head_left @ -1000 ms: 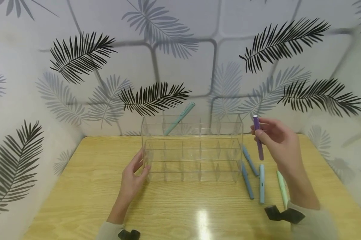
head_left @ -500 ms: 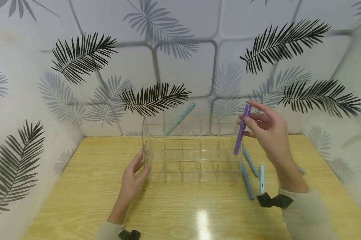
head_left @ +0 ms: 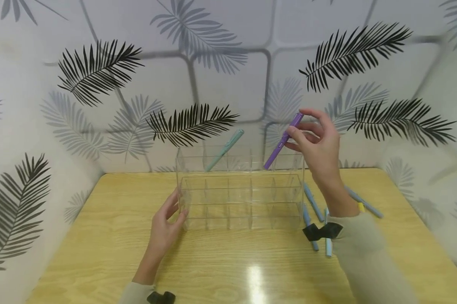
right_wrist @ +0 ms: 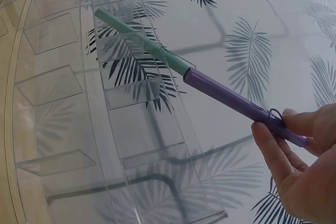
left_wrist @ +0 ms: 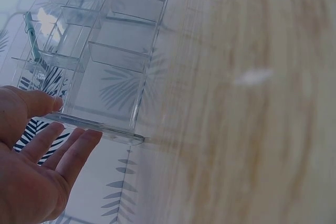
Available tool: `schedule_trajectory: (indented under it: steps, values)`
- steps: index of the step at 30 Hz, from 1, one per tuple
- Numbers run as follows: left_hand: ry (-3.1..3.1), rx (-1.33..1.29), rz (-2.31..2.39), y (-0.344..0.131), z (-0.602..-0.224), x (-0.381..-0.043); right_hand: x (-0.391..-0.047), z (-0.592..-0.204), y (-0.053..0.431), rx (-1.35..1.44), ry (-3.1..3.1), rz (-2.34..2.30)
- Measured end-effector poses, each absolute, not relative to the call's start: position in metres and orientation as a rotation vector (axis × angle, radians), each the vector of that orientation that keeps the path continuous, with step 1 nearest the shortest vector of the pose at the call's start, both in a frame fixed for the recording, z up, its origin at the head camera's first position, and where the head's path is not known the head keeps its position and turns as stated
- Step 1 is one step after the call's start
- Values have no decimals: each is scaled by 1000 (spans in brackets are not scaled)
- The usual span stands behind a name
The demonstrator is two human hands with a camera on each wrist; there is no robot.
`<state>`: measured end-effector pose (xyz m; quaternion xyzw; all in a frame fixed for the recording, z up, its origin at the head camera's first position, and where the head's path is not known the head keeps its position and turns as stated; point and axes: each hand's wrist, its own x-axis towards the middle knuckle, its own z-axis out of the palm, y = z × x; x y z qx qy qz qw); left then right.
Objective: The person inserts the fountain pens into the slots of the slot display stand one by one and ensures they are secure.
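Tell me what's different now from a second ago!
The right hand carried the purple pen left, from beside the clear rack to near its top row, tilting it the other way. Nothing was let go. The left hand still holds the rack; the teal pen still leans in it.

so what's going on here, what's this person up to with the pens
A person is holding a purple pen aslant in the right hand, at the top row of a clear rack; whether its lower end is inside is hard to tell. The left hand grips the rack's left side. A green pen leans in the top row, and several blue pens lie on the table to the right.
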<state>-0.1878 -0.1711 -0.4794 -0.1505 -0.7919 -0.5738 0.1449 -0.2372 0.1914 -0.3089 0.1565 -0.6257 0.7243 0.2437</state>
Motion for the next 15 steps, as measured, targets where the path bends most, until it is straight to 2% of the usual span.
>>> schedule_trajectory:
  steps: [15]
  values:
    - [-2302,-418,-1625,-172,-481,-188,-273,-311,157,315,-1669,1946]
